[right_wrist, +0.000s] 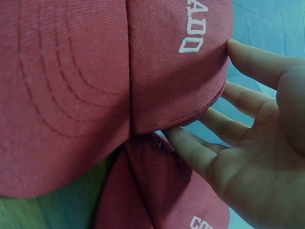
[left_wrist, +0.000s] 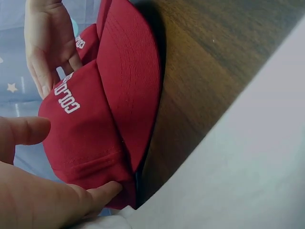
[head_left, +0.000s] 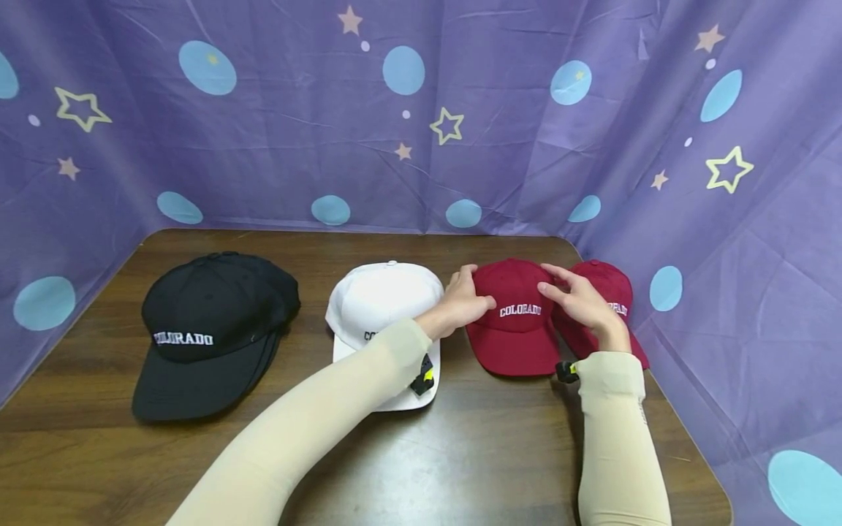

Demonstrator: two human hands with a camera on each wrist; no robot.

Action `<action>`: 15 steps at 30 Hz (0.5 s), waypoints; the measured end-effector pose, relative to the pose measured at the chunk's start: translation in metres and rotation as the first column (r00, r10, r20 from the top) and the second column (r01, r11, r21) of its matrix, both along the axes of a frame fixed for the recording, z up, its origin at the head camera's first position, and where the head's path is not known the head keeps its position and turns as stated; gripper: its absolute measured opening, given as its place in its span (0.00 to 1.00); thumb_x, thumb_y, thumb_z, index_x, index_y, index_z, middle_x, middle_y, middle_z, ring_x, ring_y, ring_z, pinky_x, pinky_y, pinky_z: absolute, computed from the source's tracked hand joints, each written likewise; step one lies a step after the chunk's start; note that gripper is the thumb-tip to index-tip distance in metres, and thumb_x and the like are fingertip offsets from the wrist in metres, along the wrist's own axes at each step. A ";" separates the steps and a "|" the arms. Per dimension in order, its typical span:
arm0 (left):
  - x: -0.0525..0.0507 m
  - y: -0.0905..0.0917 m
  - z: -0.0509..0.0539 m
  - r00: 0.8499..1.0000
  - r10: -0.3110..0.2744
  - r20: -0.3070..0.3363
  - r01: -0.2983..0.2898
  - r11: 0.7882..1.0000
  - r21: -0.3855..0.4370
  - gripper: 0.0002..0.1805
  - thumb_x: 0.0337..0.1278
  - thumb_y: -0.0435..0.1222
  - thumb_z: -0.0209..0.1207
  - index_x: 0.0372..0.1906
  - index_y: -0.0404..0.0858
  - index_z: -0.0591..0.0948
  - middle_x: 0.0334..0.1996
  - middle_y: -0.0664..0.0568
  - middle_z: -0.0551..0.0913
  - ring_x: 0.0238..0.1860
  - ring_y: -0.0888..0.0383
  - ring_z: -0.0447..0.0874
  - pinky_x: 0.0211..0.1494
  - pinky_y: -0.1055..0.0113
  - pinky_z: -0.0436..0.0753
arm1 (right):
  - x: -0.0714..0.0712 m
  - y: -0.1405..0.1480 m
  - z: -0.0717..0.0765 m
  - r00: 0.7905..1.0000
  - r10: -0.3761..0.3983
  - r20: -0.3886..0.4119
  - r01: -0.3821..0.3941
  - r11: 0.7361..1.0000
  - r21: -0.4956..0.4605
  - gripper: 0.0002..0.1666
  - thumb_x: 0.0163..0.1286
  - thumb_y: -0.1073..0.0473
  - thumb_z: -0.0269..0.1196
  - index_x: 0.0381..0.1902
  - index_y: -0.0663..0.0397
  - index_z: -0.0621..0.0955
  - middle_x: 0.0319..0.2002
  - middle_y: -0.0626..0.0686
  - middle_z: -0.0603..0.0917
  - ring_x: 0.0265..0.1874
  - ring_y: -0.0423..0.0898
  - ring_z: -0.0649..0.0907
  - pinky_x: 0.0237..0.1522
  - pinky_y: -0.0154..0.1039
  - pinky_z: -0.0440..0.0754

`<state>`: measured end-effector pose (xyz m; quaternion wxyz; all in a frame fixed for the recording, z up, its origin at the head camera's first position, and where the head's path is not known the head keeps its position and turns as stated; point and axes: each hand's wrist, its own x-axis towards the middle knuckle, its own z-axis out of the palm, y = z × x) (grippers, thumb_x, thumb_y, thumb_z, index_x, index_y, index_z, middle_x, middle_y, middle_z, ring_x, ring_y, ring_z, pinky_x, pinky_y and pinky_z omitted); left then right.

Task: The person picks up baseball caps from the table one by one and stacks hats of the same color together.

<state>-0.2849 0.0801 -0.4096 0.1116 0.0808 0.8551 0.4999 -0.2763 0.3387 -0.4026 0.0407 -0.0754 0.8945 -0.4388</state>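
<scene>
A red baseball cap (head_left: pixel 513 292) with white COLORADO lettering sits on the table, brim toward me, between my two hands. My left hand (head_left: pixel 463 301) is at its left side; in the left wrist view the fingertips (left_wrist: pixel 110 192) touch the lower side and the thumb (left_wrist: pixel 33 130) extends by the crown. From the right, my right hand (head_left: pixel 582 298) meets the cap with fairly straight fingers. In the right wrist view these fingers (right_wrist: pixel 190 148) lie along the crown's edge, the thumb (right_wrist: pixel 252 62) near its front. A second red cap (head_left: pixel 601 281) is partly hidden behind the right hand.
A white cap (head_left: pixel 388 292) stands left of the red ones, partly covered by my left forearm. Farther left is a black COLORADO cap (head_left: pixel 217 310), apparently with another brim beneath. Purple curtain (head_left: pixel 421 168) borders the wooden table (head_left: pixel 500 453) at the back and sides.
</scene>
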 end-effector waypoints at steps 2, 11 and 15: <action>-0.002 0.001 -0.001 1.000 -0.002 0.005 0.002 1.000 -0.008 0.48 0.63 0.37 0.67 0.84 0.42 0.56 0.78 0.44 0.63 0.78 0.48 0.62 0.80 0.57 0.64 | 0.000 0.000 0.000 1.000 -0.003 -0.004 0.003 1.000 0.000 0.39 0.83 0.51 0.61 0.83 0.56 0.63 0.73 0.67 0.73 0.70 0.61 0.73 0.73 0.58 0.67; 0.013 -0.002 0.013 0.998 -0.030 -0.064 0.028 0.999 -0.027 0.46 0.62 0.37 0.63 0.83 0.41 0.56 0.78 0.42 0.63 0.79 0.43 0.58 0.79 0.52 0.64 | 0.004 0.007 0.005 0.997 -0.035 -0.069 0.037 0.999 0.032 0.37 0.82 0.51 0.61 0.82 0.57 0.66 0.74 0.66 0.73 0.69 0.60 0.76 0.67 0.45 0.74; 0.024 -0.004 0.023 0.989 -0.063 -0.132 0.057 0.997 -0.045 0.44 0.64 0.38 0.63 0.82 0.41 0.59 0.77 0.43 0.65 0.78 0.43 0.60 0.79 0.51 0.66 | 0.009 0.017 0.011 0.990 -0.077 -0.116 0.081 0.996 0.025 0.35 0.83 0.52 0.60 0.82 0.56 0.67 0.72 0.66 0.75 0.62 0.52 0.81 0.51 0.27 0.76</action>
